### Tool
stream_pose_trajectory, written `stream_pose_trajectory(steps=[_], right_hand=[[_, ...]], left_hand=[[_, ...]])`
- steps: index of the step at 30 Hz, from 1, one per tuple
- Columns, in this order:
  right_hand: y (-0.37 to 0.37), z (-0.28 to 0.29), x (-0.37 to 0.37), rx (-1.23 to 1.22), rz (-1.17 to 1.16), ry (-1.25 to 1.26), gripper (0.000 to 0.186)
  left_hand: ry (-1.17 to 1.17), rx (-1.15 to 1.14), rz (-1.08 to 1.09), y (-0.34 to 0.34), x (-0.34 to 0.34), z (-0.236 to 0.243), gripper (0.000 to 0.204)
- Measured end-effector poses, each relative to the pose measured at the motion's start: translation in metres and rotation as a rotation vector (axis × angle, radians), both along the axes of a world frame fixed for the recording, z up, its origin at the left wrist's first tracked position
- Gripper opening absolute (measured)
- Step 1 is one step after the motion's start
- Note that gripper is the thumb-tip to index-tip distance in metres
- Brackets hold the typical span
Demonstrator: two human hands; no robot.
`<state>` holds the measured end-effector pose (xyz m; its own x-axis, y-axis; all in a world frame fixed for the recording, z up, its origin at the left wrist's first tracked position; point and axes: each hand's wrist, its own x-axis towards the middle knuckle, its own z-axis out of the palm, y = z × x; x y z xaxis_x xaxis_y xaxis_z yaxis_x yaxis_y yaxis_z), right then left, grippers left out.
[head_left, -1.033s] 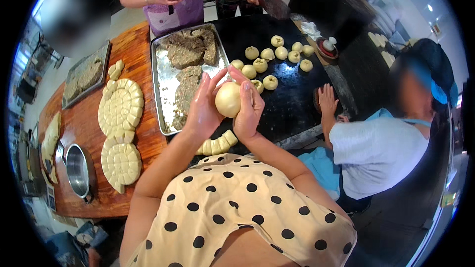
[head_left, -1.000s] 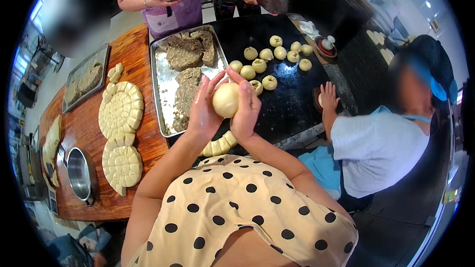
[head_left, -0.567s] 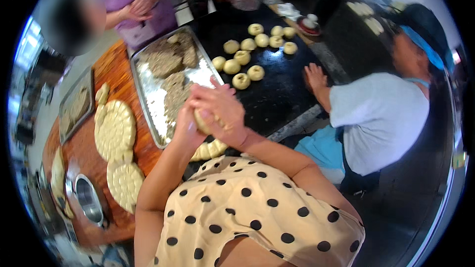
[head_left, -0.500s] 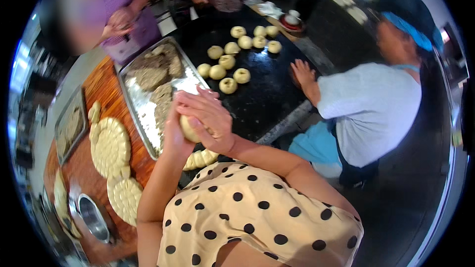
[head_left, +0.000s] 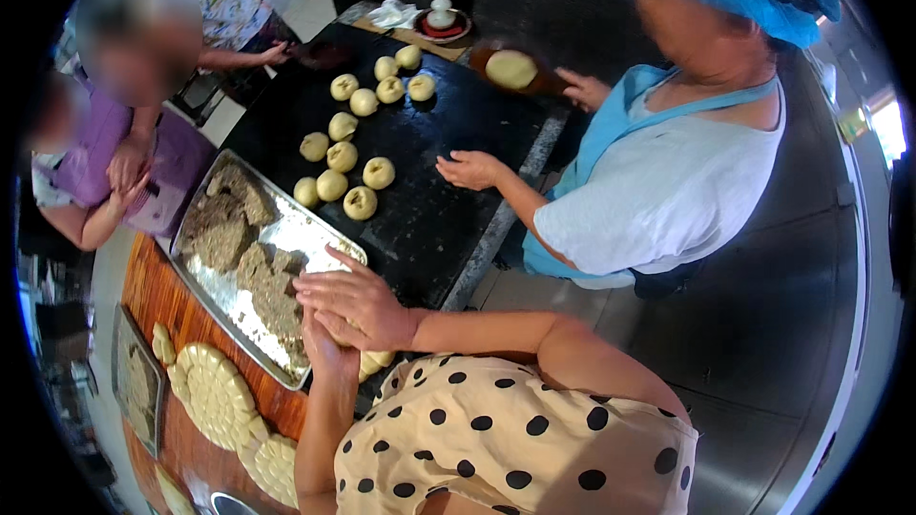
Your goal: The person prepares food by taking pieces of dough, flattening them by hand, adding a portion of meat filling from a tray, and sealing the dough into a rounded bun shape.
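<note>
My right hand (head_left: 367,310) lies over my left hand (head_left: 330,351), palms facing. Between them is a ball of dough, now hidden by my fingers; it showed half a second ago. Both hands are above the near end of a metal tray (head_left: 294,221) that bears mounds of brownish filling (head_left: 270,294). Pale dough (head_left: 375,362) shows partly behind my left wrist. Several filled dough balls (head_left: 378,173), some with puckered tops, stand on the black tabletop (head_left: 429,238) beyond my hands.
Scored dough rounds (head_left: 205,391) lie on the wooden table (head_left: 157,286) at left, by a second tray (head_left: 138,377). At right a co-worker in a blue apron (head_left: 572,181) holds a brown paddle with a flat dough disc (head_left: 512,69). Other people stand at the far left.
My view has swung right, so the tables appear farther left. My right hand has turned over the dough ball and hides it. The right co-worker has straightened up and now holds a paddle with a dough disc.
</note>
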<state>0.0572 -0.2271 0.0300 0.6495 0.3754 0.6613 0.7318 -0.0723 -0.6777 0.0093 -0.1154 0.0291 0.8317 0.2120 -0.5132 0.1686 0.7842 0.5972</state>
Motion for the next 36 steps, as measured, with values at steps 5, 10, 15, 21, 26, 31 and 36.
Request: stream_pose_trajectory(steps=[5,10,15,21,26,31,36], right_hand=[[-0.007,-0.021,0.007,0.011,-0.016,0.089,0.033],[-0.029,-0.007,0.021,-0.063,-0.116,0.038,0.039],[-0.017,-0.042,0.036,0.158,-0.222,0.241,0.017],[0.024,-0.054,0.021,-0.026,-0.164,0.333,0.036],[0.003,-0.036,0.04,-0.084,-0.054,0.09,0.055],[0.01,-0.037,0.052,-0.08,-0.069,0.098,0.027],[0.018,-0.054,0.048,-0.01,-0.085,0.07,0.026]], left_hand=[[-0.025,0.027,-0.136,0.006,0.013,-0.036,0.042],[-0.134,0.1,-0.303,-0.001,0.035,-0.022,0.059],[-0.063,-0.278,-0.318,-0.017,0.066,-0.014,0.069],[-0.239,-0.184,-0.067,-0.018,0.057,-0.076,0.054],[-0.073,-0.305,-0.001,0.021,0.028,-0.091,0.044],[-0.037,-0.1,-0.088,0.01,0.047,-0.077,0.038],[-0.091,-0.033,0.02,-0.007,0.063,-0.069,0.042]])
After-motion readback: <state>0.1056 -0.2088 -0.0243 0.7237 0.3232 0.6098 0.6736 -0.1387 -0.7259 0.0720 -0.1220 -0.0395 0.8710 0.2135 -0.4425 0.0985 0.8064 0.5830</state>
